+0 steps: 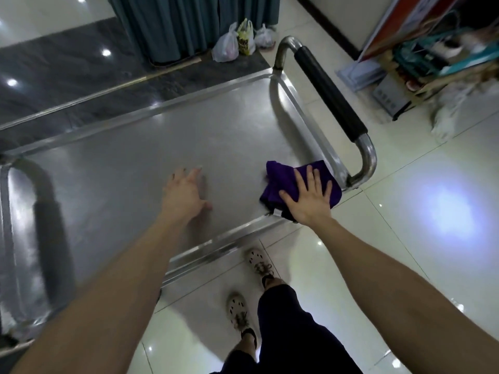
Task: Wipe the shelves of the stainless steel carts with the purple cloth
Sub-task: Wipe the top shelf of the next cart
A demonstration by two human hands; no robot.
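Glossy pale floor tiles, with a dark stone strip along the far side. A teal curtain hangs at the back, and three filled plastic bags sit on the floor at its foot. Cluttered goods stand at the far right; details are blurred.

The stainless steel cart stands in front of the person, its top shelf bare metal with a raised rim. A tubular handle with a black grip rises at the shelf's right end.

The purple cloth lies bunched on the shelf's near right corner, just beside the handle post. The right hand presses flat on it, fingers straight and spread. The left hand rests open on the bare shelf, fingers spread, well apart from the cloth and holding nothing.

Pale perforated shoes stand on the tiles beside the cart's near edge.
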